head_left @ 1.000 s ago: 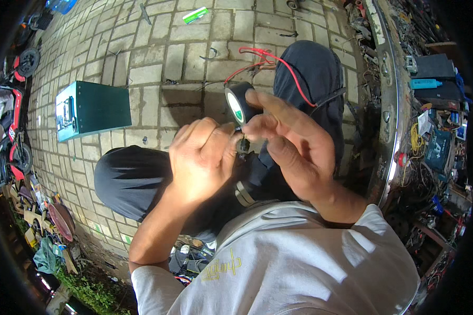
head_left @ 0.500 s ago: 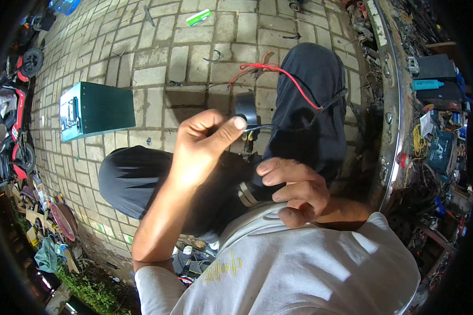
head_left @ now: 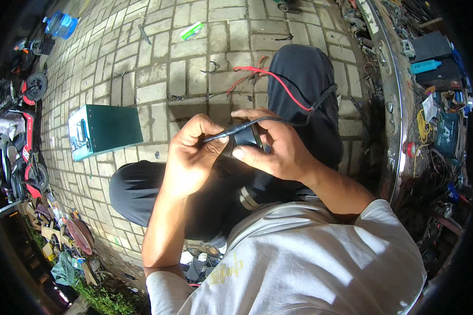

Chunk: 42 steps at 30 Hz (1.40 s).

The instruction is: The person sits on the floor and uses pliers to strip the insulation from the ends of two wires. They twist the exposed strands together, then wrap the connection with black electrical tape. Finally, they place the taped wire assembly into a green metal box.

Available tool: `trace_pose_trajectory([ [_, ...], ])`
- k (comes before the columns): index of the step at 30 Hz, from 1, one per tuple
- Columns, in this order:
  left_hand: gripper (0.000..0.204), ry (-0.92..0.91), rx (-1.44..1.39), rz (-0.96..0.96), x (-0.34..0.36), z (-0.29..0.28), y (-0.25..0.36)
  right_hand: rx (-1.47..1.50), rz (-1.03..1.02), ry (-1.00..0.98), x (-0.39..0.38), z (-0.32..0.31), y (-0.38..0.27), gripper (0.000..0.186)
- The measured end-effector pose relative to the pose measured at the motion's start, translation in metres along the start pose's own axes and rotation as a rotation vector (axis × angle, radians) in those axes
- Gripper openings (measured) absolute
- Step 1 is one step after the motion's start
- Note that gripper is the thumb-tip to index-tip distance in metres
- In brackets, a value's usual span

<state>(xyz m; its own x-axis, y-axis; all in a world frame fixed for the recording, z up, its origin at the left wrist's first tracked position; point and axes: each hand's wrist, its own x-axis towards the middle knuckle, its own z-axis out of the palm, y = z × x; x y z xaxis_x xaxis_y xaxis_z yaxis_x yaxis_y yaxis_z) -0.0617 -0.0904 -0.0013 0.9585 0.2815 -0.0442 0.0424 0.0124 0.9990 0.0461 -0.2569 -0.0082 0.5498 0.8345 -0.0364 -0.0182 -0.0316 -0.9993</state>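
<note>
My left hand (head_left: 190, 156) is closed, pinching the end of a black cable (head_left: 243, 127) between thumb and fingers. Black tape appears to be wrapped along that stretch of cable. Just right of it, my right hand (head_left: 286, 155) grips a roll of black tape (head_left: 248, 137) between thumb and fingers, close under the cable. From there the cable runs right over my knee and meets a red wire (head_left: 293, 90), which loops back onto the paving. How the tape's loose end joins the cable is hidden by my fingers.
A green metal box (head_left: 115, 131) stands on the paving to the left. Farther off lie a small green-and-white packet (head_left: 191, 31) and a blue water jug (head_left: 61, 24). Red motorbikes (head_left: 29, 136) line the left side. Tools and a light-blue tube (head_left: 425, 66) crowd the right, beyond a metal-edged sill (head_left: 391, 131).
My right hand has moved up from near my lap and taken hold of the tape roll, which was hanging by my left fingertips. My left hand stays pinched on the cable. The view has shifted slightly.
</note>
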Motion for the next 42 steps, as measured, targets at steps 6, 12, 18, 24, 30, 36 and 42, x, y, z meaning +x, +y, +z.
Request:
trace_pose_trajectory([
  [6, 0.037, -0.071, -0.161, -0.215, 0.007, 0.0, 0.018, -0.142, 0.019, -0.005, -0.003, -0.007, -0.01, 0.048],
  [12, 0.025, -0.14, 0.443, -0.116, 0.019, 0.011, 0.032, -0.334, -0.098, 0.0, -0.006, -0.014, -0.007, 0.054],
  [18, 0.022, 0.094, 0.075, -0.076, 0.012, 0.03, 0.0, -0.312, -0.02, -0.003, -0.006, -0.015, -0.021, 0.042],
  [24, 0.039, 0.029, 0.129, -0.168, 0.024, 0.015, -0.013, -0.531, 0.014, 0.043, -0.006, -0.015, -0.02, 0.042],
  [30, 0.034, -0.497, 0.009, -0.072, 0.06, 0.032, 0.024, -0.351, 0.094, 0.019, -0.009, -0.02, -0.012, 0.037],
  [36, 0.03, -0.15, -0.254, -0.166, 0.058, 0.058, 0.001, -0.47, -0.211, 0.035, 0.0, -0.014, -0.018, 0.042],
  [42, 0.035, 0.222, -0.203, -0.312, 0.083, 0.033, -0.032, -0.602, -0.471, -0.212, -0.007, 0.031, -0.033, 0.034],
])
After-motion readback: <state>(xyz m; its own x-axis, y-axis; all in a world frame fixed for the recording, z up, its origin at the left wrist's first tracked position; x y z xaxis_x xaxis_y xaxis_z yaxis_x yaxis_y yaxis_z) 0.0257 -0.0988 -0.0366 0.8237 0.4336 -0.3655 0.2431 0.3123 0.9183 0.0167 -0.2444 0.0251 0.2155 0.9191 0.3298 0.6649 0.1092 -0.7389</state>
